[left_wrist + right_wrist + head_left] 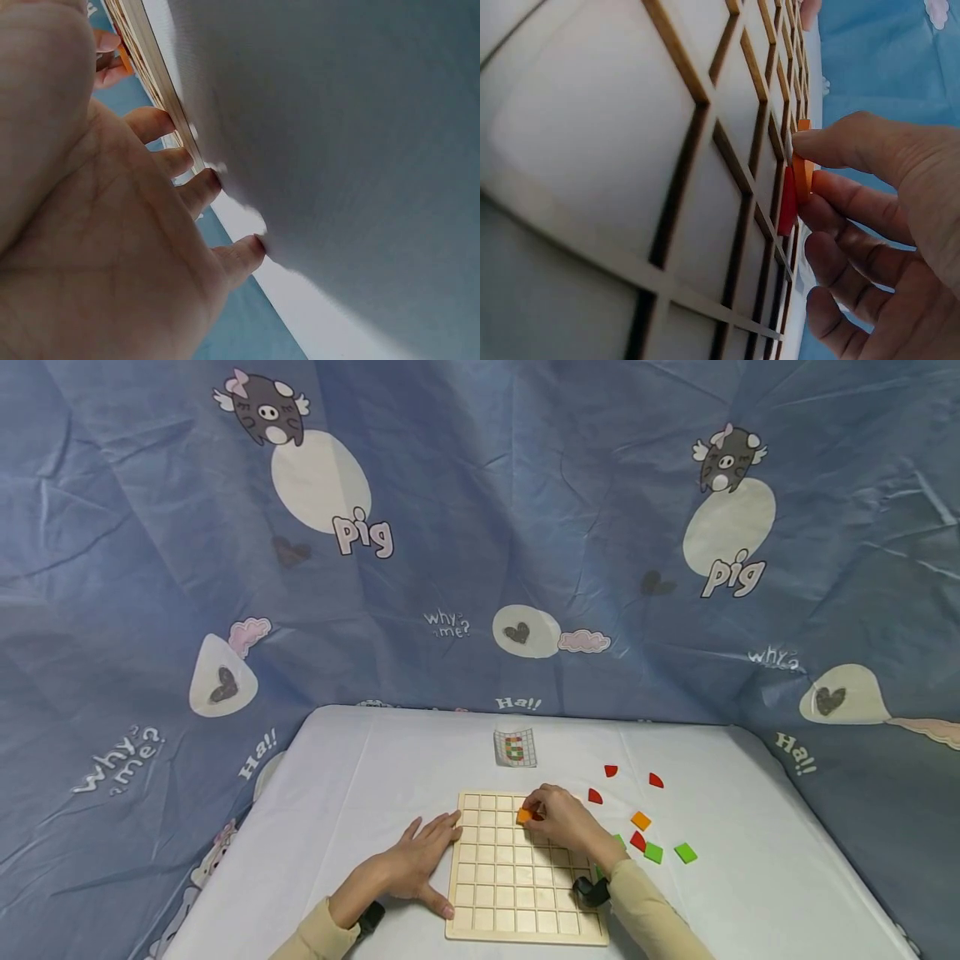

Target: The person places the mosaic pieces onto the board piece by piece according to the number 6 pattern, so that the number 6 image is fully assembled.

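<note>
A wooden grid board [495,895] lies on the white table. My left hand [418,862] rests against its left edge, fingers spread and fairly straight, thumb near the lower left corner. In the left wrist view the fingertips [166,124] meet the board's side and the tabletop. Over the upper part of the grid, my right hand [566,818] pinches an orange square tile [803,174] between thumb and fingers, tilted up from the board. A red piece [787,204] sits right beside that tile; its shape is partly hidden.
Right of the board lie several loose pieces: red quarter-circles [656,780], an orange square [641,820] and green squares [686,852]. My right forearm partly covers some green ones. A small pattern card [515,748] lies behind the board. A blue printed curtain [450,527] surrounds the table.
</note>
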`<state>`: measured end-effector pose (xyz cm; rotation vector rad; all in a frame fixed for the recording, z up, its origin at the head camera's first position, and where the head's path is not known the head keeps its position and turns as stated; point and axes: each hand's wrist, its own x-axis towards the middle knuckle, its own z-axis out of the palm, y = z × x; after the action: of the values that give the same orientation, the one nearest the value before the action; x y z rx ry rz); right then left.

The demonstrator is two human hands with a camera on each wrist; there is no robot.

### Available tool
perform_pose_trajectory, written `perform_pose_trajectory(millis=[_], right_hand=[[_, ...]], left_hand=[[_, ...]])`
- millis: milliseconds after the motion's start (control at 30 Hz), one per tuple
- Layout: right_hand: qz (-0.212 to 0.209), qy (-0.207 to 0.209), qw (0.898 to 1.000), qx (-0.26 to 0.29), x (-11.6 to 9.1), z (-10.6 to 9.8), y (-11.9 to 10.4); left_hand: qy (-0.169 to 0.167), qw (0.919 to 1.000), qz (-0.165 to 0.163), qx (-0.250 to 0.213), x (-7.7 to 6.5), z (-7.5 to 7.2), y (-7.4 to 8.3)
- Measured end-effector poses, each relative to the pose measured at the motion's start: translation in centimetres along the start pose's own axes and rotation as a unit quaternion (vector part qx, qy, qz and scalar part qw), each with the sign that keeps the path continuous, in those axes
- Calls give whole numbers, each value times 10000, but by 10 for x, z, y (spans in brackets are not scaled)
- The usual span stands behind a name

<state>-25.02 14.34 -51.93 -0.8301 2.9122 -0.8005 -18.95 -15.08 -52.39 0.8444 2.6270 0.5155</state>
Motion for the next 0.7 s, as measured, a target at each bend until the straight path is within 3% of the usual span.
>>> perform_pose_trajectory(millis=[700], right_hand=[[-78, -250, 9993, 272, 1, 1, -1]], left_hand=[[12, 10000, -12, 38, 0, 1, 1]])
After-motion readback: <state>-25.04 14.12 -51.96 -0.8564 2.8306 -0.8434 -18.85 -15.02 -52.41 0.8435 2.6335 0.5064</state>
